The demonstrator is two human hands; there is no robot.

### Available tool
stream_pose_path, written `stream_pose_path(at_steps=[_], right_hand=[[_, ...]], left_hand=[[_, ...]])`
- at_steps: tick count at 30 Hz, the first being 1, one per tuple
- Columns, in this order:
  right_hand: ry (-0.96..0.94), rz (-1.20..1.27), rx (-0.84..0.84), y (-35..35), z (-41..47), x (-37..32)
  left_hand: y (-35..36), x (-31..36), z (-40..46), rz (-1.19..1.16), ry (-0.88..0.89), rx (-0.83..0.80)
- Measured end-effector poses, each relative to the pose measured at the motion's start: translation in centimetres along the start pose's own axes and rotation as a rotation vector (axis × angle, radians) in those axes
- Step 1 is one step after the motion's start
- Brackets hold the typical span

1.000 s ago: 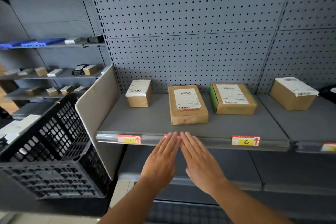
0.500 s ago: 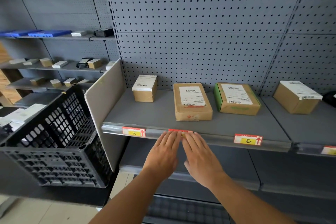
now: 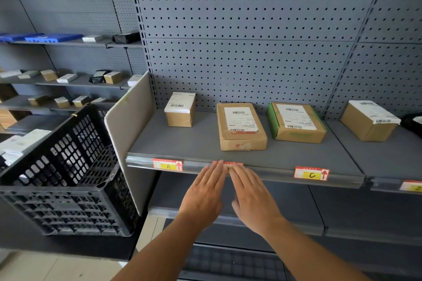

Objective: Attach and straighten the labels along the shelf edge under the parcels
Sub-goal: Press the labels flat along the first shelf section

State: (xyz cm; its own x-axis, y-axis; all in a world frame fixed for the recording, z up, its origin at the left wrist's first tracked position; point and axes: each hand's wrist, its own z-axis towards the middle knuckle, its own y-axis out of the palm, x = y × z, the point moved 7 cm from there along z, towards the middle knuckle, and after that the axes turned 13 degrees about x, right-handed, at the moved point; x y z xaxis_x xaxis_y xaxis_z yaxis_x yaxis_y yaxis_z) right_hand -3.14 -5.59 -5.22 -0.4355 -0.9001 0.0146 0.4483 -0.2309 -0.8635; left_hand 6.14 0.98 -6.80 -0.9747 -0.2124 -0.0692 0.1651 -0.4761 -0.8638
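Note:
Three red-and-yellow labels sit on the grey shelf edge (image 3: pixel 269 172). Label A (image 3: pixel 167 164) is at the left and label C (image 3: pixel 311 173) at the right. The middle label (image 3: pixel 228 165) is mostly covered by my fingertips. My left hand (image 3: pixel 205 191) and my right hand (image 3: pixel 253 196) lie flat side by side, fingers stretched out and pressed on that middle label. Above on the shelf stand a small parcel (image 3: pixel 180 109), a flat brown parcel (image 3: pixel 241 129) and a green-taped parcel (image 3: pixel 295 122). Neither hand holds anything.
A fourth parcel (image 3: pixel 368 120) lies on the adjoining shelf at the right, with another label (image 3: pixel 412 186) on its edge. A black plastic crate (image 3: pixel 61 171) stands at the left beside a grey divider panel (image 3: pixel 130 125). Further shelves with small boxes are behind it.
Both hands have stayed pressed flat on the middle label. The view has shifted, so the shelf now looks closer and further right.

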Motion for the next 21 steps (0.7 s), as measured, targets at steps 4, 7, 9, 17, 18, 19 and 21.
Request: stream_pose_path(at_steps=[4,7,9,17,18,19,21], right_hand=[[0.001,0.018,-0.006,0.5,-0.5,-0.2],[0.022,0.033,0.027,0.1,-0.3,-0.1],[0.04,0.04,0.045,-0.2,0.1,0.1],[0.096,0.071,0.09,-0.5,0.8,0.4],[0.101,0.083,0.092,-0.6,0.8,0.3],[0.104,0.097,0.096,-0.7,0.9,0.3],[0.114,0.134,0.11,-0.8,1.1,0.3]], left_hand=[[0.6,-0.1,-0.7,0.025,0.011,-0.021],[0.9,-0.1,-1.0,0.044,0.022,-0.043],[0.8,-0.3,-1.0,0.043,0.0,-0.044],[-0.2,-1.1,-0.4,0.038,-0.051,-0.029],[-0.3,-1.1,-0.3,0.041,-0.045,-0.024],[-0.5,-1.1,-0.3,0.042,-0.041,-0.017],[-0.7,-1.1,-0.2,0.035,-0.044,-0.004]])
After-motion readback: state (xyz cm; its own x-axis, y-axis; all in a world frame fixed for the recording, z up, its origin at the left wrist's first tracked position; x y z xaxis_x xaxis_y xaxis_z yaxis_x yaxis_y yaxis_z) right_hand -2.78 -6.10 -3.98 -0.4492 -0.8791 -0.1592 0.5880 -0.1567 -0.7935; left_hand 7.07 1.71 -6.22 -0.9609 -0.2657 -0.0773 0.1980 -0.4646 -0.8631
